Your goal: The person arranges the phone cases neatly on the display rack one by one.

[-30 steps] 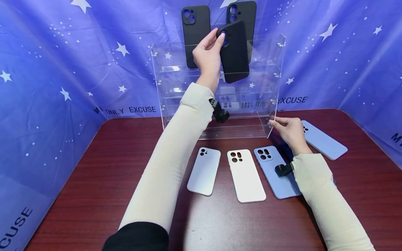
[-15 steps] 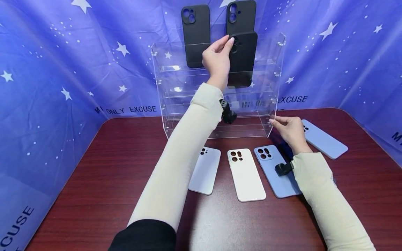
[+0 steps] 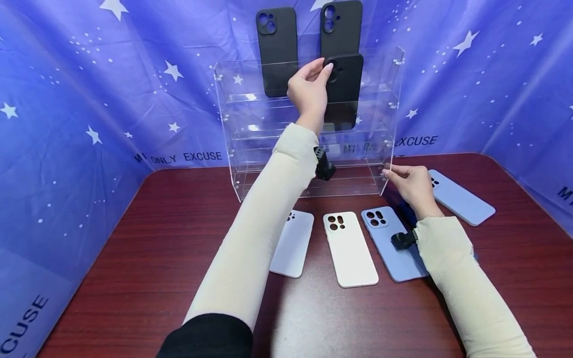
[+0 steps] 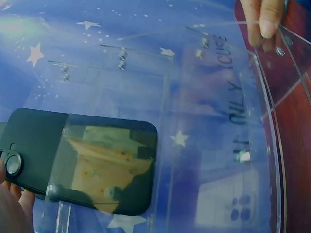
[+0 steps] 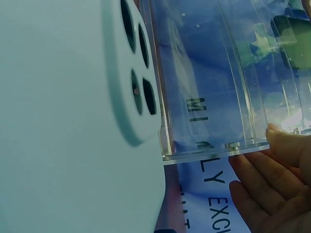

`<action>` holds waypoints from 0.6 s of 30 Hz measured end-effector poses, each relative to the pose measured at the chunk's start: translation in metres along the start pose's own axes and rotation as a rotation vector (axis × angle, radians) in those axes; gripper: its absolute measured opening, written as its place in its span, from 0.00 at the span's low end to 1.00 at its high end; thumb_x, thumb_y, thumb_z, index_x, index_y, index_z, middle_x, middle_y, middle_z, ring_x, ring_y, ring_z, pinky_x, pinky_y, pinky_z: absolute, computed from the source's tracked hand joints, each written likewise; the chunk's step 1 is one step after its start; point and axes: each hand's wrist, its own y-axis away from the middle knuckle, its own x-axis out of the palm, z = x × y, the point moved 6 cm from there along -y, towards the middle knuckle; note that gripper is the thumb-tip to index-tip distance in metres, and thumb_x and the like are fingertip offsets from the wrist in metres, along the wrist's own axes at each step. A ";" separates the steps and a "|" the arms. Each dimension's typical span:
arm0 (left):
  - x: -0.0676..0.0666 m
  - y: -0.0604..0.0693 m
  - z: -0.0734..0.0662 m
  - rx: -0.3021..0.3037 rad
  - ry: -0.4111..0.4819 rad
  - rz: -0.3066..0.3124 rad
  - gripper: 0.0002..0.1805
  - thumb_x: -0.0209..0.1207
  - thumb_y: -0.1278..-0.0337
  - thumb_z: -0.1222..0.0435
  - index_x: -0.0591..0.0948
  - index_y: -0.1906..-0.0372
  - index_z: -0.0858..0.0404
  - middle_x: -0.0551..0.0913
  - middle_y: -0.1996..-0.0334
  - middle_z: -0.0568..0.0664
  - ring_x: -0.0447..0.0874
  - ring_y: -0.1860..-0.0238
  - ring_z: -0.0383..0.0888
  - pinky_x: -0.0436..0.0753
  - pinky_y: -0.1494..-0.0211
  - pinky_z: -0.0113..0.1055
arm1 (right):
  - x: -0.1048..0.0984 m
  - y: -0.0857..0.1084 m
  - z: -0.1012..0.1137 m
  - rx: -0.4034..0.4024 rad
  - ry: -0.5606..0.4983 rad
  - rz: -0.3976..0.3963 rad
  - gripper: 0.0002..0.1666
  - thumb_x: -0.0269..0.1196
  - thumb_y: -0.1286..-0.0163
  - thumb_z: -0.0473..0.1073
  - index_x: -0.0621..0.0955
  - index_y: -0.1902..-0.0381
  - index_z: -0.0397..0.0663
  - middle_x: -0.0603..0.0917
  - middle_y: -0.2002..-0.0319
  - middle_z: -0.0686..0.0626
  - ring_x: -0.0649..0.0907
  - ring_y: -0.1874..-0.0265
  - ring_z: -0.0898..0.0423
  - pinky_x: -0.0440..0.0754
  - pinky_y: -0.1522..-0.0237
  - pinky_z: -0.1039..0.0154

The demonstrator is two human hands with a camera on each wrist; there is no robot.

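Observation:
My left hand [image 3: 309, 94] pinches the upper left edge of a black phone case [image 3: 344, 89], by its camera opening. The lower part of that case is behind a clear front panel of the acrylic rack [image 3: 250, 144], as the left wrist view also shows [image 4: 112, 165]. Behind it, higher up, another black case [image 3: 346, 30] stands upright, and a third black case [image 3: 277, 49] stands to the left. My right hand [image 3: 414, 189] grips the rack's right side panel near its bottom, thumb on one face and fingers on the other [image 5: 277, 179].
On the dark red table [image 3: 134, 258] lie a pale case [image 3: 293, 248], partly behind my left sleeve, a white case [image 3: 351, 253] and a blue case [image 3: 391, 248] under my right wrist camera. Another blue case [image 3: 465, 199] lies at the right. A starry blue cloth [image 3: 80, 59] hangs behind.
The black case in my left hand has moved right and down, from tilted to nearly upright, its lower part now behind the front panel. The right hand holds the same place.

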 end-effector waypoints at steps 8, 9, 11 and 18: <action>-0.002 0.001 -0.002 0.023 -0.047 0.010 0.13 0.70 0.53 0.65 0.87 0.59 0.57 0.87 0.65 0.41 0.82 0.67 0.26 0.75 0.61 0.13 | -0.002 -0.001 0.004 -0.043 0.002 -0.016 0.21 0.62 0.34 0.49 0.82 0.51 0.38 0.84 0.58 0.38 0.78 0.48 0.48 0.67 0.63 0.78; -0.002 0.001 -0.003 0.019 -0.048 0.014 0.13 0.69 0.53 0.65 0.87 0.59 0.57 0.87 0.65 0.41 0.82 0.67 0.26 0.75 0.61 0.13 | -0.003 -0.001 0.004 -0.042 0.002 -0.017 0.21 0.62 0.34 0.49 0.82 0.51 0.38 0.84 0.59 0.38 0.78 0.49 0.48 0.68 0.63 0.78; -0.002 0.001 -0.003 0.014 -0.046 0.021 0.13 0.69 0.53 0.66 0.87 0.58 0.57 0.87 0.65 0.41 0.83 0.67 0.27 0.75 0.60 0.13 | -0.003 -0.001 0.004 -0.037 0.003 -0.014 0.22 0.62 0.34 0.49 0.82 0.51 0.38 0.84 0.58 0.38 0.78 0.49 0.48 0.68 0.64 0.78; -0.012 0.000 -0.001 0.035 -0.042 0.065 0.16 0.70 0.54 0.67 0.86 0.56 0.60 0.87 0.61 0.44 0.84 0.64 0.30 0.76 0.58 0.14 | -0.002 -0.001 0.000 -0.025 0.015 -0.007 0.22 0.61 0.34 0.49 0.82 0.51 0.38 0.84 0.57 0.38 0.79 0.50 0.52 0.68 0.63 0.77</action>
